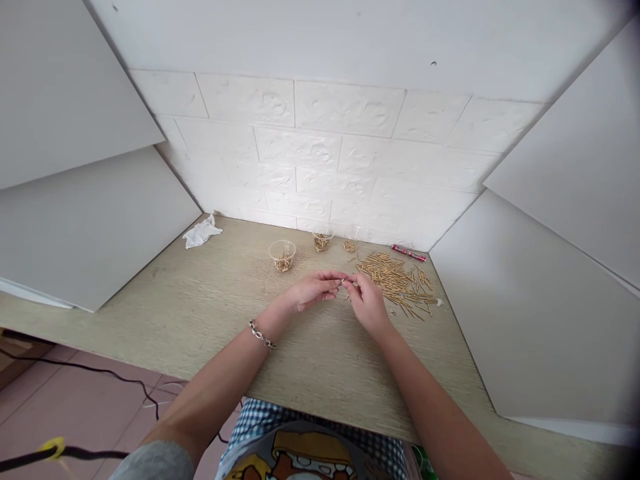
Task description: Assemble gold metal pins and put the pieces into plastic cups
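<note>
My left hand (pixel 316 291) and my right hand (pixel 367 301) meet above the table, fingertips pinched together. Between them is a small gold-coloured metal piece (pixel 343 282), mostly covered by the fingers; its exact kind cannot be made out. Just beyond my right hand spreads a loose pile of thin gold-coloured rods (pixel 395 280). Past my left hand stands a clear plastic cup (pixel 283 249) with small gold-coloured pieces in its bottom. A second clear cup (pixel 323 237) holding similar pieces is farther back, and a little heap of small gold-coloured parts (pixel 350 246) lies to its right.
A red wrapped stick-shaped packet (pixel 409 253) lies by the back wall at right. Crumpled white tissue (pixel 202 232) sits at the back left. Grey-white panels (pixel 100 227) flank the wooden table (pixel 200 320) on both sides. A black cable (pixel 100 369) runs over the floor at left.
</note>
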Motion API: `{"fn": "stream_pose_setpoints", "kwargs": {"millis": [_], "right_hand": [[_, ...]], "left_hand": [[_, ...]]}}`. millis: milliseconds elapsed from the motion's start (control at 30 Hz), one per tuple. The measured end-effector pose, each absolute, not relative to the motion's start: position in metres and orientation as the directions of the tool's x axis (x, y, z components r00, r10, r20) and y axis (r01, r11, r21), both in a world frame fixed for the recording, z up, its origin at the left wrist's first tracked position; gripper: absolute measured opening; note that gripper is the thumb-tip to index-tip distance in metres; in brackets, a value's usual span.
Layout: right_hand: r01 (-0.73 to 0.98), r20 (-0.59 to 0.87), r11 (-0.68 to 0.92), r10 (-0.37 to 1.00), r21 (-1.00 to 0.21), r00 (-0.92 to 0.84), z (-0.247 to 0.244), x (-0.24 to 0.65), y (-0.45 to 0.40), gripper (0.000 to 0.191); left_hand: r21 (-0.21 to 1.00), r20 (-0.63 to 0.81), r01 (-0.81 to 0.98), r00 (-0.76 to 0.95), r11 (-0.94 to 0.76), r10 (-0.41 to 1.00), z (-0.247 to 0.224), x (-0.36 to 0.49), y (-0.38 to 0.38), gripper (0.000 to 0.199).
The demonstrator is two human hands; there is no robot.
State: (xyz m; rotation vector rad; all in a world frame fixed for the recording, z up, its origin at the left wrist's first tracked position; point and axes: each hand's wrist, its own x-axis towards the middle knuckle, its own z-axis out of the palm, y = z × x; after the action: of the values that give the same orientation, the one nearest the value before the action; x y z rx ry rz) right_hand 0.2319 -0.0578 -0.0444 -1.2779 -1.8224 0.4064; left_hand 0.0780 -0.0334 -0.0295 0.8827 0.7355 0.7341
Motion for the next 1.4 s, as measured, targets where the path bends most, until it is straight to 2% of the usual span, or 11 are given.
{"fn": "stream_pose_setpoints", "kwargs": {"millis": [400, 533, 767, 1133, 1267, 1400], "right_hand": [[0.619, 0.423, 0.425, 0.892, -0.660, -0.161, -0.0443, 0.2303, -0.0591, 0.024], [0.616, 0.432, 0.411, 0.893, -0.672, -0.125, -0.0452, 0.2303, -0.0587, 0.025], [0.569, 0.400, 0.341, 0.916, -0.748, -0.023, -0.0447, 0.2299, -0.0582, 0.021], [0.536, 0.392, 0.334, 0.920, -0.776, -0.007, -0.0447, 0.2297, -0.0584, 0.022], [0.561, 0.395, 0.326, 0.919, -0.761, 0.002, -0.0416, 0.2296, -0.0600, 0.024], [0.569, 0.415, 0.341, 0.910, -0.748, 0.000, -0.0415, 0.2294, -0.0609, 0.025]], "left_hand": [[0.819, -0.250, -0.340, 0.515, 0.463, 0.820, -0.0274, 0.0814, -0.0370, 0.021], [0.807, -0.282, -0.339, 0.498, 0.484, 0.820, -0.0257, 0.0807, -0.0369, 0.021], [0.876, -0.273, -0.252, 0.445, 0.411, 0.853, -0.0309, 0.0804, -0.0325, 0.031], [0.970, -0.232, 0.046, 0.449, 0.237, 0.863, -0.0254, 0.0863, -0.0387, 0.043], [0.963, -0.259, 0.052, 0.462, 0.265, 0.848, -0.0248, 0.0863, -0.0396, 0.044], [0.950, -0.263, -0.027, 0.477, 0.312, 0.839, -0.0266, 0.0853, -0.0375, 0.040]]}}
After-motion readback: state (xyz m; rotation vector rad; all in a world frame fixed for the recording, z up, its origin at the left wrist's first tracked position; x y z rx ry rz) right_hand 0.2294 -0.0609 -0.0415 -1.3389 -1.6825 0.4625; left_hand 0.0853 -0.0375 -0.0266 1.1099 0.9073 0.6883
